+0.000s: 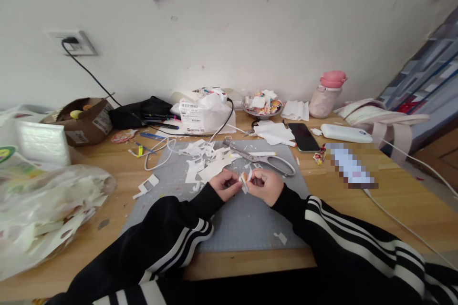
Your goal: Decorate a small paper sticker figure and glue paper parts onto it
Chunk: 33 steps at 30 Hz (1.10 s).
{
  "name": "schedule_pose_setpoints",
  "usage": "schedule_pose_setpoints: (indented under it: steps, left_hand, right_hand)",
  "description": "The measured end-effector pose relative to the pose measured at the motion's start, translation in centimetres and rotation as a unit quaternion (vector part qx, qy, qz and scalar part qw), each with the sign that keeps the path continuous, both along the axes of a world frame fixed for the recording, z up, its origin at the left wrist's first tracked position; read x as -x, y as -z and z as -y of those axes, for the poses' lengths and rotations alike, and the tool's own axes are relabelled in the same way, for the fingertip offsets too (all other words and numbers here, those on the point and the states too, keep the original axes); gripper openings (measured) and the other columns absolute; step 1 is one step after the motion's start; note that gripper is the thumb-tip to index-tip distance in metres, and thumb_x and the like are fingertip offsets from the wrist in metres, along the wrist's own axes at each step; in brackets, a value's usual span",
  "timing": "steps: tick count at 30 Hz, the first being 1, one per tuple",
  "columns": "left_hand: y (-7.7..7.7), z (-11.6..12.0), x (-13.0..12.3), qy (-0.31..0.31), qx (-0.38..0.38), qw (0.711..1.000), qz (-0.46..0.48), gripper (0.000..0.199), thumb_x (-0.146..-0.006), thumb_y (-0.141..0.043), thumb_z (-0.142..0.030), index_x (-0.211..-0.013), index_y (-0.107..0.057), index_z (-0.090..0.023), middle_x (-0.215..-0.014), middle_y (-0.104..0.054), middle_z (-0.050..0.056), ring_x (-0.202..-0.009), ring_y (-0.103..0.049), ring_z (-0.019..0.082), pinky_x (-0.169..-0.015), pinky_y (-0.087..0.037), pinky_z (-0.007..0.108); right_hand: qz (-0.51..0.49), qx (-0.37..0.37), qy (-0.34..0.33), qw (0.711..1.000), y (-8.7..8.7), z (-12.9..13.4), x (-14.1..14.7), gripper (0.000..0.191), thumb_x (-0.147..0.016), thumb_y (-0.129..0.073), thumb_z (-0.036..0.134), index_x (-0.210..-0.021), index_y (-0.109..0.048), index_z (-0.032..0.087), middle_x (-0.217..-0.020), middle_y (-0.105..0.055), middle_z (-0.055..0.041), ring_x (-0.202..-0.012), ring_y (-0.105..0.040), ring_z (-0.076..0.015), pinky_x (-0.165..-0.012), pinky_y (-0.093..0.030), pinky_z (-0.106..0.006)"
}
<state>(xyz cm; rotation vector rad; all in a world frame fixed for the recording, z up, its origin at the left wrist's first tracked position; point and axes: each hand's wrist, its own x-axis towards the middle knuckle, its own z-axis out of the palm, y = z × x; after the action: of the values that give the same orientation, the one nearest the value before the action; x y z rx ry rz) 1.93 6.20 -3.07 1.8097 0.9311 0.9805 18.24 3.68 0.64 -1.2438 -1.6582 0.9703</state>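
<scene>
White paper scraps [205, 162] already litter the grey mat [236, 219] by the scissors [261, 157], and my left hand [223, 185] and right hand [265, 186] both pinch one small sticker piece [244, 178], so it looks partway through.

grey cutting mat [232, 219] | pink bottle [327, 94] | black-and-white striped sleeves [343, 228]

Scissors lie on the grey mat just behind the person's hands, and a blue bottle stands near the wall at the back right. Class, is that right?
Not quite. The head view shows the scissors on the grey mat behind the left hand and right hand, but the bottle by the wall is pink, not blue.
</scene>
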Motion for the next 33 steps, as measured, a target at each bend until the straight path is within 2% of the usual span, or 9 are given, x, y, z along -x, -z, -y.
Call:
schedule_pose_setpoints:
  steps: [3, 5, 8, 10, 12, 17, 27, 31, 33]
  left_hand:
    - [-0.5, 0.0, 0.2, 0.002, 0.035, 0.999, 0.012, 0.032, -0.067, -0.063, -0.045, -0.072, -0.049, -0.017, -0.053, -0.046, -0.005, -0.045, -0.038, 0.007, -0.044, -0.030, 0.020]
    - [-0.7, -0.1, 0.3, -0.005, 0.080, 0.996, 0.046, 0.037, -0.061, -0.070, -0.041, -0.079, -0.050, -0.016, -0.059, -0.051, -0.004, -0.050, -0.044, 0.008, -0.045, -0.032, 0.019]
    - [-0.6, -0.4, 0.4, 0.020, 0.155, 0.980, 0.120, 0.047, -0.055, -0.078, -0.041, -0.087, -0.055, -0.016, -0.079, -0.059, 0.001, -0.068, -0.055, 0.012, -0.057, -0.042, 0.022]
    - [-0.3, -0.5, 0.5, 0.060, 0.188, 0.970, 0.145, 0.047, -0.056, -0.079, -0.043, -0.087, -0.057, -0.016, -0.080, -0.062, 0.002, -0.072, -0.057, 0.013, -0.064, -0.045, 0.025]
    - [0.1, -0.6, 0.6, 0.084, 0.199, 0.965, 0.151, 0.045, -0.057, -0.079, -0.044, -0.085, -0.059, -0.016, -0.078, -0.063, 0.002, -0.071, -0.058, 0.013, -0.066, -0.046, 0.027]
    - [0.5, -0.9, 0.8, 0.088, 0.212, 0.960, 0.163, 0.040, -0.058, -0.080, -0.042, -0.079, -0.058, -0.015, -0.074, -0.064, 0.001, -0.069, -0.060, 0.013, -0.067, -0.047, 0.027]
    - [0.7, -1.2, 0.8, 0.022, 0.218, 0.956, 0.195, 0.040, -0.053, -0.082, -0.039, -0.071, -0.056, -0.015, -0.062, -0.063, -0.001, -0.056, -0.058, 0.010, -0.056, -0.047, 0.022]
    - [0.2, -1.1, 0.7, -0.034, 0.193, 0.956, 0.220, 0.038, -0.054, -0.081, -0.036, -0.072, -0.055, -0.016, -0.062, -0.062, -0.003, -0.057, -0.058, 0.010, -0.058, -0.047, 0.022]
    - [-0.1, -1.1, 0.7, -0.069, 0.174, 0.954, 0.236, 0.037, -0.054, -0.081, -0.034, -0.072, -0.054, -0.016, -0.064, -0.062, -0.004, -0.057, -0.057, 0.009, -0.059, -0.046, 0.021]
  right_hand:
    - [-0.016, 0.031, -0.024, 0.999, -0.1, -0.1, -0.2, 0.015, -0.059, -0.054, 0.028, -0.050, -0.048, 0.018, -0.043, -0.037, 0.0062, -0.041, -0.030, -0.0069, -0.042, -0.022, -0.021]
    - [-0.027, 0.048, -0.039, 0.998, -0.2, -0.1, -0.3, 0.017, -0.059, -0.054, 0.032, -0.051, -0.049, 0.018, -0.044, -0.038, 0.0055, -0.042, -0.031, -0.0069, -0.042, -0.023, -0.021]
    - [-0.041, 0.072, -0.057, 0.995, -0.2, -0.2, -0.4, 0.020, -0.058, -0.054, 0.036, -0.053, -0.050, 0.017, -0.046, -0.041, 0.0046, -0.043, -0.032, -0.0069, -0.043, -0.025, -0.021]
    - [-0.049, 0.085, -0.067, 0.993, -0.1, -0.3, -0.5, 0.021, -0.059, -0.054, 0.037, -0.054, -0.051, 0.017, -0.047, -0.042, 0.0043, -0.043, -0.033, -0.0071, -0.043, -0.026, -0.021]
    - [-0.057, 0.095, -0.077, 0.991, 0.0, -0.4, -0.5, 0.022, -0.059, -0.055, 0.039, -0.056, -0.052, 0.017, -0.048, -0.044, 0.0038, -0.044, -0.036, -0.0076, -0.045, -0.029, -0.021]
    - [-0.067, 0.099, -0.088, 0.989, 0.2, -0.6, -0.6, 0.027, -0.061, -0.056, 0.043, -0.059, -0.055, 0.016, -0.052, -0.051, 0.0016, -0.048, -0.044, -0.0097, -0.049, -0.036, -0.022]
    - [-0.002, 0.019, -0.044, 0.999, 0.8, -0.8, -1.1, 0.029, -0.071, -0.054, 0.044, -0.067, -0.058, 0.016, -0.054, -0.051, 0.0018, -0.050, -0.043, -0.0106, -0.049, -0.037, -0.022]
    - [0.048, -0.048, -0.013, 0.998, 0.2, -0.8, -1.6, 0.025, -0.078, -0.050, 0.038, -0.070, -0.058, 0.016, -0.060, -0.054, 0.0003, -0.050, -0.042, -0.0105, -0.049, -0.036, -0.023]
    - [0.084, -0.085, -0.031, 0.992, -0.3, -0.6, -1.7, 0.019, -0.075, -0.055, 0.032, -0.065, -0.058, 0.017, -0.060, -0.055, 0.0003, -0.051, -0.043, -0.0103, -0.050, -0.036, -0.022]
